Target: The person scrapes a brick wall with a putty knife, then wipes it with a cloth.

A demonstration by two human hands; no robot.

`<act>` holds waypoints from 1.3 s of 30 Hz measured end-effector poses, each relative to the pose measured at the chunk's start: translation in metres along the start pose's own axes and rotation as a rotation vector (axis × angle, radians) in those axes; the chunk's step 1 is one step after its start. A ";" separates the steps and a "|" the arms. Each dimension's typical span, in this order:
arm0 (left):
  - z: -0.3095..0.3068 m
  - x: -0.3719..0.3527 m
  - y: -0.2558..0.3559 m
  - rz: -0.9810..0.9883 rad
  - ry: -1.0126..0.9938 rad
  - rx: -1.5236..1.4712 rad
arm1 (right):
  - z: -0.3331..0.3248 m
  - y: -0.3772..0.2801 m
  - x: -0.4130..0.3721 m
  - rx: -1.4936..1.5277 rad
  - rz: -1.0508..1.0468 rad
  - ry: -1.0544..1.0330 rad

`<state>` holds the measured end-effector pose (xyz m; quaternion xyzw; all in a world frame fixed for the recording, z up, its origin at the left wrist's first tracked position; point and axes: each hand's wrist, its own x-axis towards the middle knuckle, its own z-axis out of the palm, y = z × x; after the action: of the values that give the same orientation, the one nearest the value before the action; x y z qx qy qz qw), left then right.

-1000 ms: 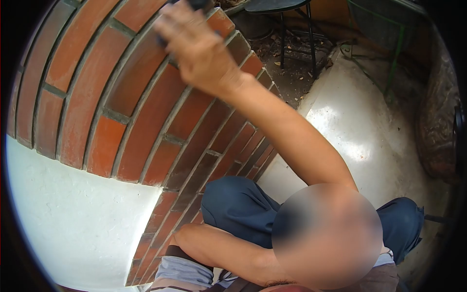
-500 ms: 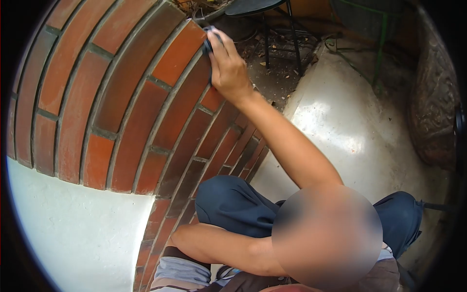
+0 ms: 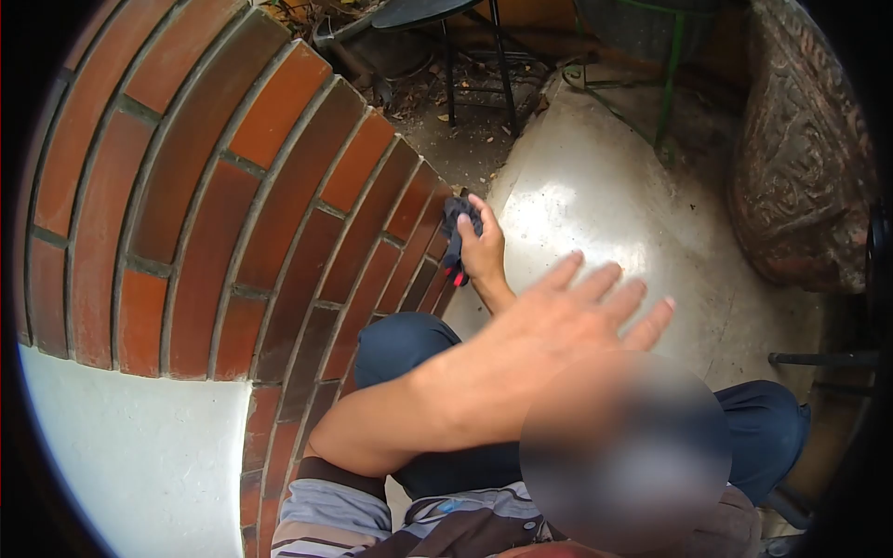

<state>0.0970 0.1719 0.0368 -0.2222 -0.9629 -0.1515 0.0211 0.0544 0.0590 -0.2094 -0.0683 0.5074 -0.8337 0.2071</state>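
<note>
A crumpled dark cloth (image 3: 456,221) with a bit of red at its lower end is gripped in my right hand (image 3: 486,249). It lies against the corner edge of the red-brown brick wall (image 3: 307,200), low down and beyond my knee. My left hand (image 3: 581,312) is held up close to the camera, palm down with its fingers spread, and holds nothing. The left forearm crosses in front of my dark trousers (image 3: 405,339) and overlaps part of the right arm. A round blurred patch hides the area below my left hand.
A pale smooth floor (image 3: 549,200) runs along the wall's right side. Behind it stand a dark stool (image 3: 433,11) and a green metal stand (image 3: 672,79). A large carved brown object (image 3: 805,158) is at the right. White wall surface (image 3: 130,437) adjoins the bricks at lower left.
My right hand has come down the wall's edge from its upper corner, with the cloth still in it. My left hand has risen into view with fingers spread. The view has shifted slightly.
</note>
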 end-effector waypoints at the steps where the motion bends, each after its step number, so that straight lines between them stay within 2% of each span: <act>1: -0.010 -0.001 -0.009 -0.039 0.037 0.028 | -0.002 -0.045 0.003 0.301 0.300 0.011; 3: -0.031 -0.008 -0.023 -0.170 0.142 0.086 | -0.025 -0.063 0.029 0.562 0.135 -0.213; 5: -0.041 -0.015 -0.042 -0.253 0.304 0.017 | -0.039 -0.092 0.050 0.845 0.176 -0.319; 6: -0.042 -0.018 -0.047 -0.306 0.385 0.001 | -0.042 -0.109 0.053 0.913 0.220 -0.317; 10: -0.037 -0.025 -0.063 -0.513 0.612 -0.064 | -0.058 -0.133 0.054 1.198 0.265 -0.555; 12: -0.035 -0.024 -0.065 -0.574 0.622 -0.120 | -0.057 -0.142 0.050 1.256 0.243 -0.629; 16: -0.029 -0.019 -0.068 -0.700 0.586 -0.256 | -0.050 -0.154 0.039 1.315 0.280 -0.644; 18: -0.023 -0.016 -0.071 -0.689 0.568 -0.214 | -0.045 -0.156 0.036 1.339 0.290 -0.650; 20: -0.017 -0.013 -0.076 -0.666 0.564 -0.132 | -0.040 -0.160 0.034 1.265 0.187 -0.710; 23: -0.023 -0.011 -0.079 -0.770 0.469 -0.070 | -0.038 -0.174 0.025 1.104 0.070 -0.774; 25: -0.019 -0.014 -0.086 -0.672 0.548 -0.043 | -0.040 -0.178 0.022 1.024 0.004 -0.878; 27: -0.022 -0.014 -0.083 -0.645 0.557 0.039 | -0.039 -0.182 0.020 0.983 0.032 -0.824; 30: -0.025 -0.016 -0.086 -0.609 0.655 -0.037 | -0.040 -0.185 0.019 0.927 0.056 -0.752; 33: -0.032 -0.015 -0.084 -0.707 0.798 -0.359 | -0.045 -0.185 0.018 0.788 0.007 -0.790; 34: -0.034 -0.016 -0.084 -0.678 0.803 -0.323 | -0.047 -0.182 0.021 0.723 -0.030 -0.819; 37: -0.033 -0.016 -0.087 -0.644 0.896 -0.553 | -0.055 -0.182 0.027 0.413 -0.115 -0.840; 39: -0.034 -0.019 -0.092 -0.648 0.886 -0.558 | -0.050 -0.184 0.025 0.472 -0.184 -0.744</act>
<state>0.0733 0.0751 0.0407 0.1687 -0.8052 -0.4745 0.3132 -0.0350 0.1634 -0.0751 -0.3592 0.1861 -0.8602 0.3106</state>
